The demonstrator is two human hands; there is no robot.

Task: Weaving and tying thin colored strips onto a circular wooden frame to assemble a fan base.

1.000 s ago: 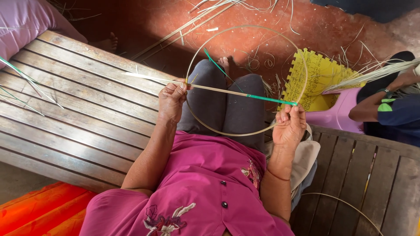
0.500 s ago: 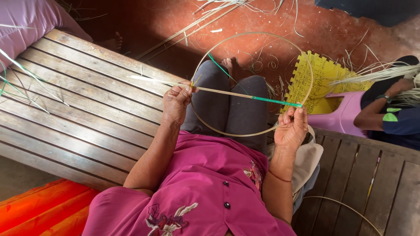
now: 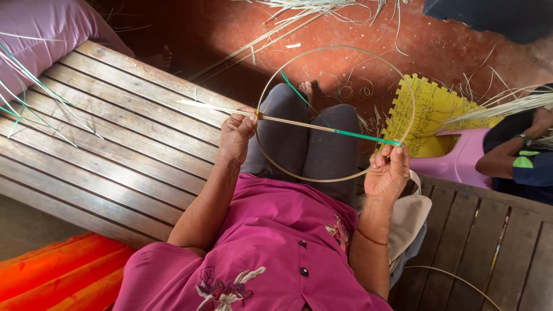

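Here the strip (image 3: 322,128) spans left hand (image 3: 235,138) to right hand (image 3: 387,173).

bare worktop (image 3: 115,144) slats lie open at nine o'clock of the left hand (image 3: 236,135) — at three o'clock of the right hand (image 3: 389,173), a pink stool (image 3: 455,161) and another person's arm (image 3: 501,161) crowd close.

— How many hoops do you count?
— Two: one thin cane ring (image 3: 337,173) over the knees, another (image 3: 461,282) at the lower right.
— Benches?
— Two slatted wooden ones (image 3: 115,155) (image 3: 489,230).
— And mats?
— One yellow mat (image 3: 432,109).
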